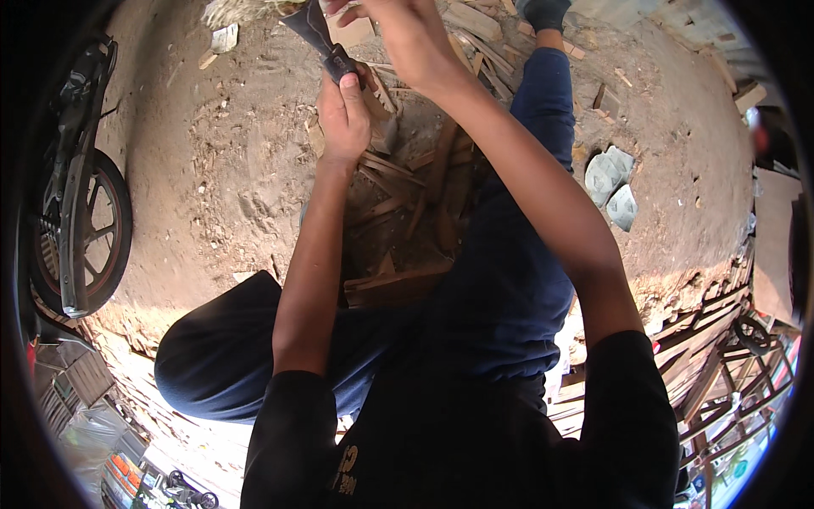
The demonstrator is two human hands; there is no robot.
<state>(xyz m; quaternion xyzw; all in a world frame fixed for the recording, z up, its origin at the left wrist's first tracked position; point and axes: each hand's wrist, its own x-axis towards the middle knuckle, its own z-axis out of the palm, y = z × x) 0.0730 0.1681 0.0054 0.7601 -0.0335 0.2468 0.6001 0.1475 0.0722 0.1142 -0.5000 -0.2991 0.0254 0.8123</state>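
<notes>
My left hand (346,119) is closed around the narrow end of a dark wedge-shaped tool head (312,32), its thumb lying along the dark collar. The piece flares toward the upper left and looks like a hatchet head; a pale wooden part shows beside my fingers. Just right of it, at the top edge, is my right hand (411,38). Its fingers are slightly bent and apart, with nothing visible in them, and the top of the hand is cut off by the frame. Wood scraps (394,182) lie on the ground below both hands.
A wooden block (397,287) sits between my legs. Straw-like fibres (242,10) lie at the top. Crumpled grey papers (610,182) are on the dirt to the right. A motorcycle (85,212) stands at the left, and wooden slats (704,356) are stacked at the lower right.
</notes>
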